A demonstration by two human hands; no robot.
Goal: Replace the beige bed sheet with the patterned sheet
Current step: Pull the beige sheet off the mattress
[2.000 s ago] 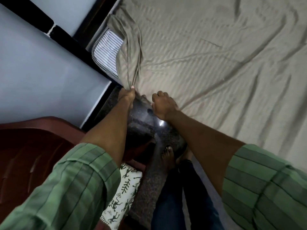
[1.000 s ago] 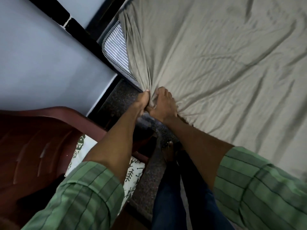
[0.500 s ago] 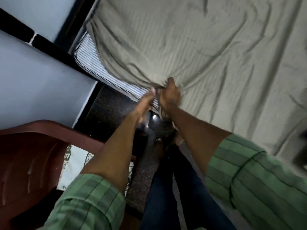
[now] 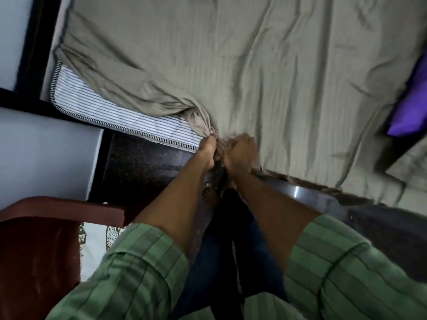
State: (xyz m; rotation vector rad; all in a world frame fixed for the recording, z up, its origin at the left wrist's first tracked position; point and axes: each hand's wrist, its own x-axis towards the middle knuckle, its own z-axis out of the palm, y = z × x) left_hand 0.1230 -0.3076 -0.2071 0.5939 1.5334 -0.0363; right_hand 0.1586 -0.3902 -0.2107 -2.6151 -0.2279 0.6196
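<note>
While both hands meet at the near edge of the bed, one beige sheet (image 4: 265, 77) lies wrinkled across most of the mattress (image 4: 111, 116), already peeled off one corner so the striped ticking shows bare there. The left hand (image 4: 208, 148) has its fingers curled round a gathered bunch of the sheet's edge, and the right hand (image 4: 240, 151) — just beside it, nearly touching — is clenched on the same bunched cloth. Two green striped sleeves (image 4: 129, 273) frame the lower view, and two legs in dark trousers stand between them on the dark floor. One reddish-brown chair (image 4: 41, 250) sits at lower left, and on its seat lies one folded patterned sheet (image 4: 92, 243) — white with dark figures, mostly hidden by the left sleeve. One purple cloth (image 4: 413, 105) lies at the right edge of the bed.
</note>
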